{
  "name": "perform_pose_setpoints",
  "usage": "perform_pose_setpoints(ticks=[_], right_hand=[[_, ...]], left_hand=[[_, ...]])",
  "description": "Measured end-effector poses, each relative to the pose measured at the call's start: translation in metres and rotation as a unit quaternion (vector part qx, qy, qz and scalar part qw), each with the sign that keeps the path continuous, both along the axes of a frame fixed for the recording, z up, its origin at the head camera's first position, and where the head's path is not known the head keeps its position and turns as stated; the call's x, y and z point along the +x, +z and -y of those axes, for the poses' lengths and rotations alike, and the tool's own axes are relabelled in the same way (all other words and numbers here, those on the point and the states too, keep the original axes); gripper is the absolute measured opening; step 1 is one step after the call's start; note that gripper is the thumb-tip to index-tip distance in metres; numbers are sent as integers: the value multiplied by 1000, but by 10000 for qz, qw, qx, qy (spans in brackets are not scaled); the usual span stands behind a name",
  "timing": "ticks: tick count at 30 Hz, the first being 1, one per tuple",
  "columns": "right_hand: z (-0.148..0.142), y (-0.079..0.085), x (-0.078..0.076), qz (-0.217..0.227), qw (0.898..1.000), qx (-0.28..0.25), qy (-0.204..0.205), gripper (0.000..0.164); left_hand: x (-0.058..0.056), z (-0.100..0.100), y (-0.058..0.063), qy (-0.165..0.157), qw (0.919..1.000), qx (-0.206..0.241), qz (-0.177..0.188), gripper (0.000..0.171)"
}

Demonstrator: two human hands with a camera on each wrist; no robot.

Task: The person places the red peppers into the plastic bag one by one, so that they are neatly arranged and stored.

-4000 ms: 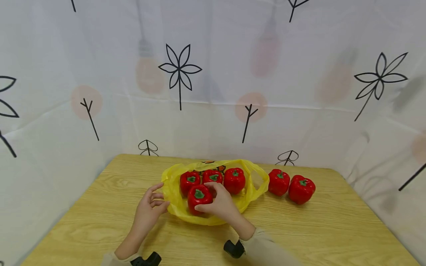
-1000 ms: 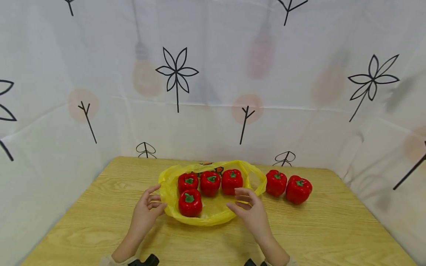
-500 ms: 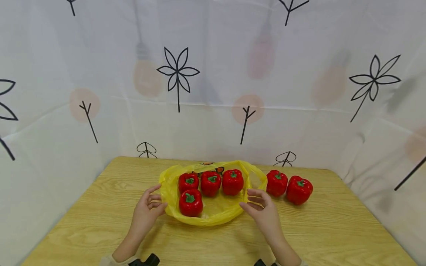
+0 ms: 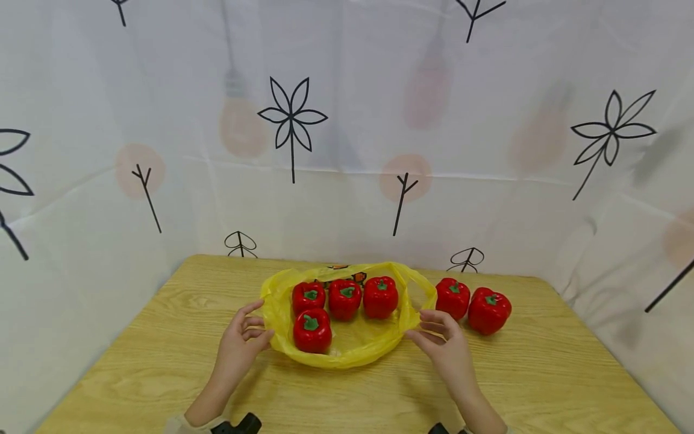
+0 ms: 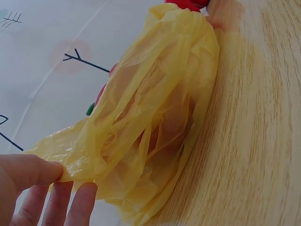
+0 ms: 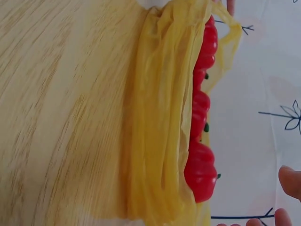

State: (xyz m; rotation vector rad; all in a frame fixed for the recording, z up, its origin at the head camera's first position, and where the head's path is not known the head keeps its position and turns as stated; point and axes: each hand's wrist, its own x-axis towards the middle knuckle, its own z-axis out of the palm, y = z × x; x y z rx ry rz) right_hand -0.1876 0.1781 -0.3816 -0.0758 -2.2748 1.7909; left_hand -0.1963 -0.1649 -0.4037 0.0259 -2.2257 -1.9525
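A yellow plastic bag (image 4: 355,355) lies spread with its mouth up on the wooden table. Several red bell peppers (image 4: 311,334) sit inside it, toward its left and back, green stems upward. My left hand (image 4: 238,343) is at the bag's left edge; the left wrist view shows thumb and fingers pinching the thin plastic (image 5: 77,165). My right hand (image 4: 447,343) is beside the bag's right rim, thumb and fingers apart. In the right wrist view the thumb (image 6: 291,181) stands off from the bag, with nothing between it and the fingers.
Two more red bell peppers (image 4: 452,298) (image 4: 489,310) stand side by side on the table (image 4: 542,374), right of the bag. The bag's right handle loop (image 4: 428,289) reaches toward them. A white patterned cloth (image 4: 347,199) hangs behind the table.
My right hand has let go of a bell pepper in the bag's front, then moved right, out past the bag's right rim. That pepper now sits front left; the left hand stays put.
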Motion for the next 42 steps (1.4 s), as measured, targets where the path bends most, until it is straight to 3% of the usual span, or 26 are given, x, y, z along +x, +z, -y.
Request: perform_pose_setpoints(ticks=[20, 32, 42], right_hand=[[-29, -5, -5, -69, 9981, 386, -482, 43], [-55, -23, -16, -577, 9925, 704, -813, 47], [-72, -28, -20, -414, 9878, 1029, -1093, 48]], left_hand=[[0, 0, 0, -22, 10000, -24, -74, 57], [0, 0, 0, 19, 10000, -49, -76, 57], [0, -1, 1, 37, 9999, -63, -108, 57]])
